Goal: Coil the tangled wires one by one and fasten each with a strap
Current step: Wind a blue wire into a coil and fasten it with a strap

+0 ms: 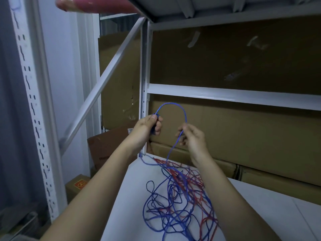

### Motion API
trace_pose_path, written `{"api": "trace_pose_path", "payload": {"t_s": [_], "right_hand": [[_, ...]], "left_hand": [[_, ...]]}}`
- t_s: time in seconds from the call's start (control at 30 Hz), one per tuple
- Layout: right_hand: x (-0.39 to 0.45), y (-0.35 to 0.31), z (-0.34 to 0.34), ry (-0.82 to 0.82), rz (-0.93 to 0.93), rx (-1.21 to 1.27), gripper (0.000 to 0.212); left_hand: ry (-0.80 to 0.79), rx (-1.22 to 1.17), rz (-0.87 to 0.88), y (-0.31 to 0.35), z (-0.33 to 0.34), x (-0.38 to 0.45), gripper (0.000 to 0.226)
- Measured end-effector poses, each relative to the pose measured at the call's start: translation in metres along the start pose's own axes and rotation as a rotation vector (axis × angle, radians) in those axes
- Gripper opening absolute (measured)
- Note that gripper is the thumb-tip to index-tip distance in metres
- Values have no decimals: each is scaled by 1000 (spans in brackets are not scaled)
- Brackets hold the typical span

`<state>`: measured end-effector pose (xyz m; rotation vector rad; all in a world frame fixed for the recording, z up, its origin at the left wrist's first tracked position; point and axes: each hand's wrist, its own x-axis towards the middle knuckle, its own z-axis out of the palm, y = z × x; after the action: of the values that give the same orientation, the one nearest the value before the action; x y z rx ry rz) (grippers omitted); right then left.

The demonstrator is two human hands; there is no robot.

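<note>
Fingers [157, 121] of both hands pinch the blue wire [173, 103] arching between them.

Blue wire [171, 106] between both hands [169, 130]

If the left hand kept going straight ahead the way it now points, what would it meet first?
Probably the white shelf post just beyond the left hand, which grips the blue wire; depth is hard to judge.

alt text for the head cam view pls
Two raised hands hold a blue wire in an arch, left hand gripping one end, right hand pinching further along. It trails down into tangled blue and red wires on a white table.
</note>
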<state>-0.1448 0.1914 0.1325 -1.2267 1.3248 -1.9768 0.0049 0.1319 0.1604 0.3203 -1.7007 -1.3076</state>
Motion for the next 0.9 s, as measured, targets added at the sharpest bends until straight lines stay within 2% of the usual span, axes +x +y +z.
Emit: {"api": "trace_pose_path", "payload": {"t_s": [0.1,0.17,0.3,0.5,0.57,0.7,0.8,0.9], "right_hand": [[13,-33,-3,145,-122,133,29],[25,-58,1,163,-221,125,28],[40,-77,6,203,-404,-6,23],[50,-84,-2,383,-681,-304,16],[63,-76,-3,406,-600,-353,20],[63,-29,1,158,-73,-229,22],[47,5,3,-16,-80,-421,19],[24,21,3,-98,-154,-672,18]], "left_hand": [[-33,17,4,6,9,6,30],[-27,3,18,13,16,12,31],[3,-67,16,26,20,23,33],[-46,-168,19,39,19,16,30],[-80,-235,20,45,17,10,29],[-143,-318,47,47,14,-2,29],[-112,-415,21,39,12,-7,32],[-47,-467,10,28,8,-8,35]]}}
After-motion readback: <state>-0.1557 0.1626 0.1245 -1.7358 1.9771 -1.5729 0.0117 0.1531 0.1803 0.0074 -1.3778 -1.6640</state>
